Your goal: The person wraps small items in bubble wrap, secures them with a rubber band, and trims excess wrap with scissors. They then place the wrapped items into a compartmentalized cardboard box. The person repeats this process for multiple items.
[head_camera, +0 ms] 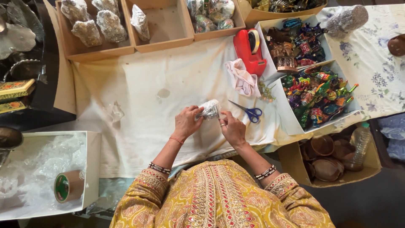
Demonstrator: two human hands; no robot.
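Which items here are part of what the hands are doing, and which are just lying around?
In use:
- left hand and right hand, both on the bubble-wrapped bundle

Lying about:
- blue-handled scissors
- red tape dispenser
- pink cloth
- tape roll
- box of painted figurines
- plastic bottle

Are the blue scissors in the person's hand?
No, the scissors lie on the cloth beside the right hand.

Table [55,95] w/ stained white cloth [139,101] over it, floral cloth [379,76] at right. On white cloth: blue-handled scissors [249,111], red tape dispenser [249,51], pink rag [242,78], scrap of clear plastic [114,112]. Cardboard trays [130,44] along far edge, white boxes of painted figurines [287,120] at right.
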